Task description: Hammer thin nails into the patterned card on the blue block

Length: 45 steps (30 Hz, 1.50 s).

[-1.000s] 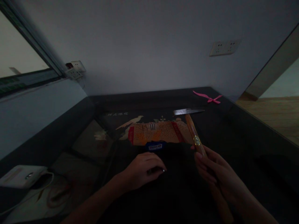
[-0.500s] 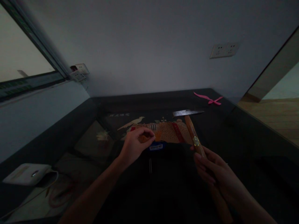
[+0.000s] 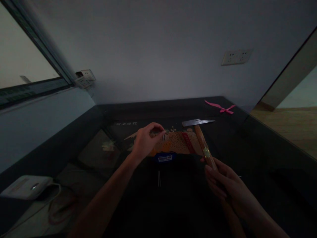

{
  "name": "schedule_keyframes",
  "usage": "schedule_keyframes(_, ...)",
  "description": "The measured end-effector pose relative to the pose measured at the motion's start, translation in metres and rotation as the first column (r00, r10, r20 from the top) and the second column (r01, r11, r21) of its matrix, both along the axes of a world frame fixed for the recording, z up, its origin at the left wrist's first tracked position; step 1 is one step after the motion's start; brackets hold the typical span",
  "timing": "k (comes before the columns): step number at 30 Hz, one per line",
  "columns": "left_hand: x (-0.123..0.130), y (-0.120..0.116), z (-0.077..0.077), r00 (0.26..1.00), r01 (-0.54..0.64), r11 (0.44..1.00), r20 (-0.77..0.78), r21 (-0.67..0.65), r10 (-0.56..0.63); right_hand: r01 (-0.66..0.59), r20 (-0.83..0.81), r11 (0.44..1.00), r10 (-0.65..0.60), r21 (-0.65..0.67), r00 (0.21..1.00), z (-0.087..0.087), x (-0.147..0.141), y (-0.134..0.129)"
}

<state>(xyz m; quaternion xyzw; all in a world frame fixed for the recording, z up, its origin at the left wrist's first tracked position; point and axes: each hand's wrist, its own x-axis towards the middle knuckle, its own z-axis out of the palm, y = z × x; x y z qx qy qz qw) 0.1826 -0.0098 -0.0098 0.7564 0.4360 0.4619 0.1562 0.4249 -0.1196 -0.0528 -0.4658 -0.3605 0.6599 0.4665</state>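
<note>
My right hand [image 3: 224,180] is wrapped round the wooden handle of a hammer [image 3: 202,140], whose metal head points away from me above the dark table. My left hand [image 3: 149,138] is closed in a pinch, thumb against forefinger. At its fingertips shows a thin dark piece that looks like a nail [image 3: 166,134]. Beneath and beside this hand lies a brown dotted panel [image 3: 177,140] with a red band and an orange patch. Thin upright strokes show on it near the fingertips. Closer to me is a blue item with a white label [image 3: 165,158].
A pink ribbon [image 3: 224,109] lies at the table's back right. At the left are a white device [image 3: 27,186] and its cable. The dark table [image 3: 148,110] meets the wall, which carries sockets [image 3: 236,57]. Light is dim.
My left hand has risen slightly and moved away from me, off the blue item, still pinched. The hammer has hardly moved in my right hand.
</note>
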Motion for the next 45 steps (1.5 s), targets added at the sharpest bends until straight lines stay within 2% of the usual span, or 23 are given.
schedule_keyframes(5,0.009,0.021,-0.007,0.997,0.039,0.999,-0.064,-0.032,-0.041,0.000,-0.003,1.000,0.000,-0.004,1.000,0.002,-0.001,0.001)
schedule_keyframes(14,0.007,0.020,-0.014,0.979,0.065,0.994,-0.185,-0.084,-0.080,0.037,0.015,0.998,-0.037,-0.054,0.999,0.001,0.000,-0.002)
schedule_keyframes(19,0.006,0.023,-0.016,0.980,0.068,0.992,-0.177,-0.102,-0.085,0.025,0.058,0.997,-0.020,-0.075,0.998,-0.002,0.000,-0.001)
schedule_keyframes(27,0.004,0.027,-0.027,0.982,0.120,0.984,-0.132,-0.130,-0.138,0.013,0.079,0.999,-0.011,-0.036,0.997,-0.004,-0.002,0.000)
schedule_keyframes(31,0.003,0.029,-0.032,0.984,0.143,0.976,-0.080,-0.167,-0.158,0.027,0.196,1.000,-0.028,0.009,0.980,0.000,-0.004,0.001)
schedule_keyframes(36,0.001,0.030,-0.035,0.983,0.177,0.963,-0.010,-0.201,-0.183,0.068,0.413,0.993,-0.103,0.099,0.905,0.015,-0.006,0.004)
schedule_keyframes(39,0.001,0.031,-0.036,0.981,0.189,0.960,0.002,-0.208,-0.193,0.024,0.518,0.987,-0.104,0.159,0.849,0.026,-0.002,0.008)
schedule_keyframes(41,0.001,0.032,-0.036,0.980,0.196,0.958,0.005,-0.210,-0.200,-0.030,0.613,0.972,-0.123,0.233,0.780,0.035,0.005,0.012)
schedule_keyframes(45,0.000,0.034,-0.037,0.980,0.194,0.954,-0.005,-0.228,-0.200,-0.173,0.763,0.904,-0.214,0.392,0.610,0.054,0.016,0.024)
